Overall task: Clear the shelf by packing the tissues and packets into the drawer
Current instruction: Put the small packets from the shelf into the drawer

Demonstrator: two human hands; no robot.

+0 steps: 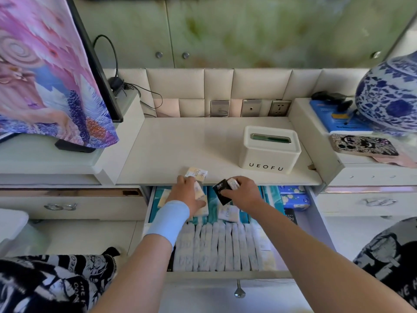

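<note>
Head view: right hand point(242, 193) pinches black packet point(222, 193) (long axis toward shelf point(180, 143)).

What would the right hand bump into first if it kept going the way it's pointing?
Probably the pale packets that the left hand grips at the front edge of the shelf. The right hand, gripping a black packet, points toward them, but depth is unclear.

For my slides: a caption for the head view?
Left hand holds pale tissue packs, right hand a black packet, over the open drawer.
</note>
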